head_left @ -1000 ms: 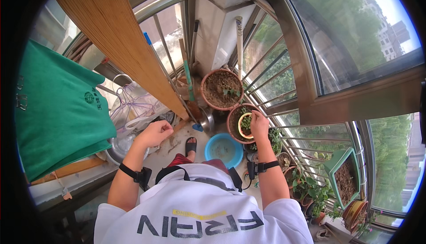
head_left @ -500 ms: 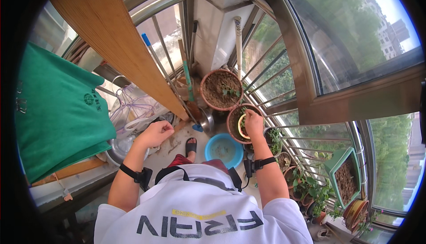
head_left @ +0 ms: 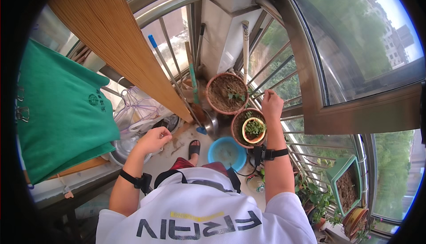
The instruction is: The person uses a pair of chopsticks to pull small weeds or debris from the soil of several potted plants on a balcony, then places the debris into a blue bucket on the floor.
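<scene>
My right hand (head_left: 272,105) is raised beside the window railing, its thumb and fingertips pinched together. Whatever they hold, if anything, is too small to make out. Just left of it stands a round terracotta pot (head_left: 216,103) of brown soil with a small green seedling (head_left: 236,96). Below the hand, a small cream-rimmed pot (head_left: 245,136) with a leafy green plant (head_left: 254,128) sits inside a larger brown pot (head_left: 236,122). On the left, my left hand (head_left: 153,141) hovers over the floor with fingers curled closed. Its fingertips hide anything within.
A blue basin (head_left: 227,152) stands on the floor by my sandalled foot (head_left: 194,149). A wooden plank (head_left: 102,31) slants across the upper left, near a green cloth (head_left: 62,111). A green planter (head_left: 347,186) hangs at the right railing. Long-handled tools lean in the corner.
My right hand has moved up and right, away from the small cream-rimmed pot, which now shows fully. My left hand stays curled nearly in place. The view has shifted slightly.
</scene>
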The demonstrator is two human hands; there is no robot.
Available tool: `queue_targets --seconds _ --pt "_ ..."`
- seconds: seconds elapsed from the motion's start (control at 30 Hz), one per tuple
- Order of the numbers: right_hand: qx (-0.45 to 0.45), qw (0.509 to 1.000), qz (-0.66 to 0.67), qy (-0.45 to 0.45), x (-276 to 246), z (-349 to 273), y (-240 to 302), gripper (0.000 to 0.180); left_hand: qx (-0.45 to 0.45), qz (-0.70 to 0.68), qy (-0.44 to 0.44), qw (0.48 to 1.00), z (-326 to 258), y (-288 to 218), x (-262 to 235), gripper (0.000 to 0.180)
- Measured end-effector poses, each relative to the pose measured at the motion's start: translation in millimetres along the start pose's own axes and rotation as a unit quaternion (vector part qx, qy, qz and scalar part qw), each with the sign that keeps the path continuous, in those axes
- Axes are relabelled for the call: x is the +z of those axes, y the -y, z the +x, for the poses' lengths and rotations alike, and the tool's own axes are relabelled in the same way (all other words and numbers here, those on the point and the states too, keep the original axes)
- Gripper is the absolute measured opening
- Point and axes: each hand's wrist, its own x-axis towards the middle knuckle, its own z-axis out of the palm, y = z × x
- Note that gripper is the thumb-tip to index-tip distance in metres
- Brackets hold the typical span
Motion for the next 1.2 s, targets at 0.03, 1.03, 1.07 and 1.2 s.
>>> queue_targets --seconds 0.03,1.03,1.07,1.2 --pt "-0.003 1.0 -0.005 0.008 14 2 -6 0.02 0.005 -0.005 -0.007 1.0 -1 2 0 0.023" --pt "0.021 0.994 -0.011 0.103 79 33 -11 0.022 -0.031 -0.009 -0.044 0.999 -7 16 -6 0.023" --pt "-0.01 0.997 -0.003 0.072 80 33 -10 0.023 -0.028 -0.004 -0.046 0.999 -8 16 -5 0.023" --pt "0.087 0.982 -0.049 0.161 103 22 -19 0.021 -0.044 -0.019 -0.044 0.998 -9 16 -4 0.023"
